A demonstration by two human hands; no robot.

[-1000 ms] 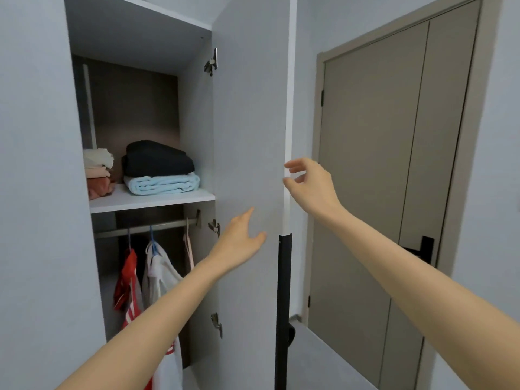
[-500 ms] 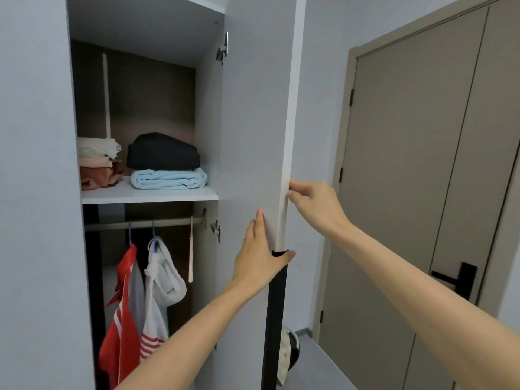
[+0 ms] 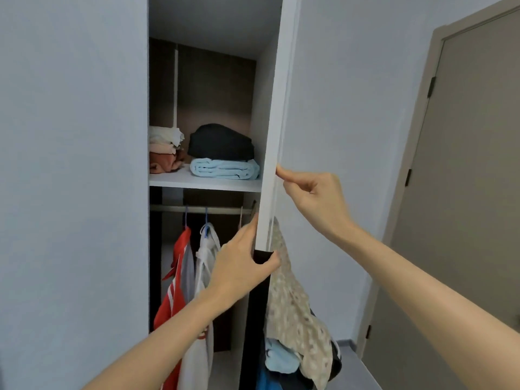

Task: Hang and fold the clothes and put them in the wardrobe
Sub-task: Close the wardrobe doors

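Head view: the left hand (image 3: 242,266) gripped the wardrobe door (image 3: 270,136) at its black handle (image 3: 255,319); the right hand (image 3: 315,201) pinched the door's edge higher up. A black bundle (image 3: 221,142) lay atop a pale-blue fold (image 3: 225,168) at the right edge of the shelf (image 3: 202,183); a red striped top (image 3: 180,277) hung from the rail (image 3: 222,210) below.

The wall (image 3: 351,108) is pale blue-grey and plain. On the right is a big grey-brown door (image 3: 478,192), shut, with small black hinges (image 3: 431,86) on its left side. A bit of grey floor (image 3: 357,370) shows down low. The light is soft and even.
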